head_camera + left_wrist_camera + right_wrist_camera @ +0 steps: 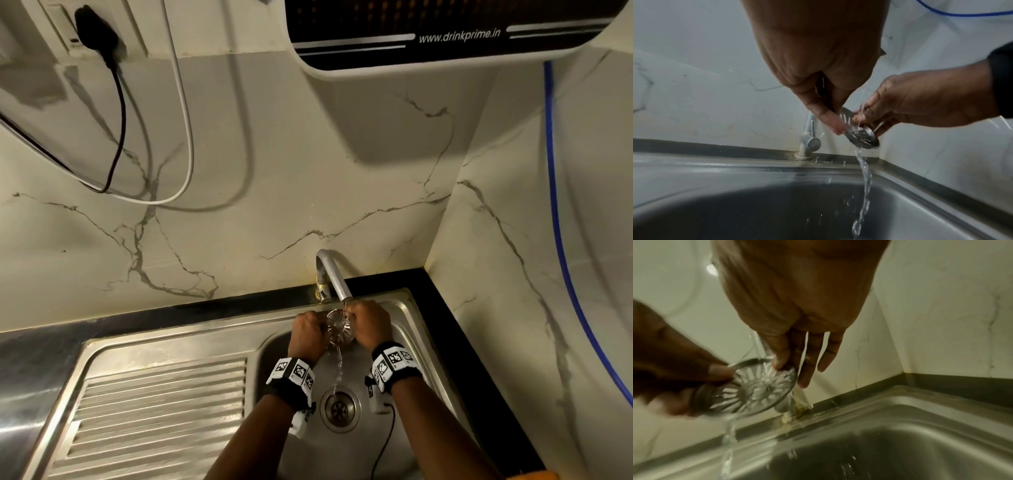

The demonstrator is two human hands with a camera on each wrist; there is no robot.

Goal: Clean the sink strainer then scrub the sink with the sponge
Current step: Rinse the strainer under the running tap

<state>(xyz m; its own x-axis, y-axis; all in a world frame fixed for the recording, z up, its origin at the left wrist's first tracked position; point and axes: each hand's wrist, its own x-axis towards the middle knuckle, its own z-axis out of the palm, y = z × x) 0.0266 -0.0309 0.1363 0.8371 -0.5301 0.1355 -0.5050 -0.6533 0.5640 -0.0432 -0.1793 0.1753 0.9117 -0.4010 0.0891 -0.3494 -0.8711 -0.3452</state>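
Observation:
A round metal sink strainer [338, 326] with radial slots is held tilted under the running faucet [334, 274], above the steel sink basin [404, 339]. My left hand [310, 330] pinches its left rim between thumb [830, 121] and fingers. On the right rim my right hand [368, 322] holds it, thumb [781, 361] pressed on the slotted face and fingers behind. Water runs through the strainer [860, 134] [756, 386] and falls in a stream [865, 183] toward the open drain [340, 407]. No sponge is in view.
A ridged steel drainboard [154, 411] lies left of the basin. The faucet base [809, 143] stands at the back rim against the marble wall. A water purifier [445, 37] hangs overhead, cables [120, 130] dangle at upper left, and a blue tube [553, 205] runs down the right wall.

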